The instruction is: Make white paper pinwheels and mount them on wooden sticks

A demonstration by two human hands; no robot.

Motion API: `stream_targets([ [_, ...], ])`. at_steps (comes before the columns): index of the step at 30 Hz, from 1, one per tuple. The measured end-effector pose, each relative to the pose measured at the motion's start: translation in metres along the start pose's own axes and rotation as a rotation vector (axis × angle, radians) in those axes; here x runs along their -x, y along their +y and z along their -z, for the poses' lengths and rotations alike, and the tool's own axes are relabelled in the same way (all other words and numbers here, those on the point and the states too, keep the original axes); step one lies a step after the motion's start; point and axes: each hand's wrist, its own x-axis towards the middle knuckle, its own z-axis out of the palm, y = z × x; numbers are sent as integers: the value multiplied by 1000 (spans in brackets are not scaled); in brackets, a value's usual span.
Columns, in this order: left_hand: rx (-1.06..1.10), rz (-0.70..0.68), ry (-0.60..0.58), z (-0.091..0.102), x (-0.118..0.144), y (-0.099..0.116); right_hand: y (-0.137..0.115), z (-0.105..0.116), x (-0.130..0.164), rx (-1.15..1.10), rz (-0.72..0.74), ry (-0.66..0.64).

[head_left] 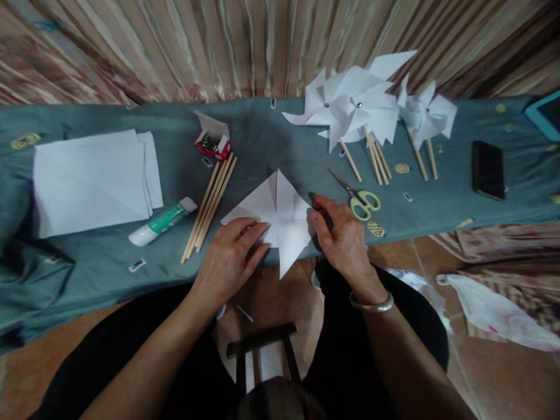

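Observation:
A white cut paper [284,213] with slits running toward its middle lies at the table's front edge, its lower point jutting past that edge. My left hand [234,254] is on the paper's lower left part, fingers bent and thumb close to them, gripping it. At the right corner, my right hand [341,233] has thumb and forefinger closed on the paper's edge. Scissors [361,201] with green handles lie just beyond my right hand. Several wooden sticks [210,210] rest beside my left hand.
Several white paper pinwheels [359,102] on sticks lie at the back right. A phone [488,169] and part of a blue-edged tablet [545,114] are farther right. At left are a paper stack [91,184], a glue stick [163,221] and a small open box [213,142] of metal pins.

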Motion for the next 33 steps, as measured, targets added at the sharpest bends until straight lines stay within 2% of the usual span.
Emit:
stream_targets([
  [6,-62,4,62,6,-4,-8,4,12,13,-203,-265,-66],
  [9,-90,-31,85,8,-6,1,6,17,21,-208,-317,-74],
  [11,-94,-119,71,5,-4,13,5,19,24,-184,-325,-76],
  [14,-88,-276,-24,-5,0,32,2,20,26,-139,-294,-81],
  [18,-163,-308,-50,-15,0,43,-1,22,28,-61,-220,-91],
  [21,-188,-320,-20,-15,0,39,1,25,28,-21,-160,-85],
  [25,-184,-322,13,-7,2,31,6,28,28,-94,27,-42],
  [29,-178,-305,41,-2,6,24,7,28,30,-235,135,-159],
  [33,-151,-265,28,-2,8,21,4,21,34,-332,121,-265],
])
